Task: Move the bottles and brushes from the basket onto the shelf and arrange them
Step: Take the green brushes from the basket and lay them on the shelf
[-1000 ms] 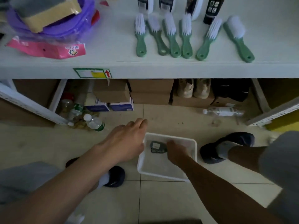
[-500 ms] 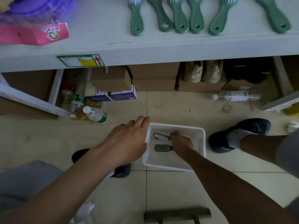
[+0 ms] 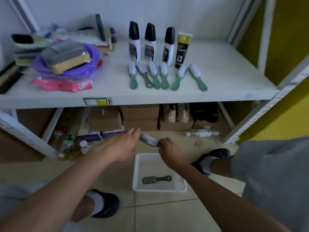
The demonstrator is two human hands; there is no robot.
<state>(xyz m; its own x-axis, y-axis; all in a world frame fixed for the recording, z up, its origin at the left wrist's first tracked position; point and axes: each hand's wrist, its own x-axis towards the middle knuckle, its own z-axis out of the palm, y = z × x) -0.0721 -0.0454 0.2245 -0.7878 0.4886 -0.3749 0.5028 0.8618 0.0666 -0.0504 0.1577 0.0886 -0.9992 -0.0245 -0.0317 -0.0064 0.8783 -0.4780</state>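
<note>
My right hand (image 3: pixel 170 151) is shut on the handle of a green brush (image 3: pixel 149 139), held above the white basket (image 3: pixel 181 190) on the floor. One more green brush (image 3: pixel 156 179) lies flat inside the basket. My left hand (image 3: pixel 120 146) hovers open just left of the held brush, fingers apart, holding nothing. On the white shelf (image 3: pixel 234 81) several green brushes (image 3: pixel 164 76) lie in a row, handles toward me. Behind them stand three white bottles with black caps (image 3: pixel 150 43) and a black and gold tube (image 3: pixel 183 49).
A purple basin with sponges (image 3: pixel 66 61) and a pink packet (image 3: pixel 61 84) fill the shelf's left part. Cardboard boxes (image 3: pixel 139 117), shoes and plastic bottles (image 3: pixel 202 132) sit under the shelf. My feet (image 3: pixel 107 205) flank the basket. A yellow wall (image 3: pixel 284 39) stands at the right.
My right hand has lifted one brush out of the basket and raised it toward the shelf. My left hand rose with it. The view tilted up, showing the whole shelf.
</note>
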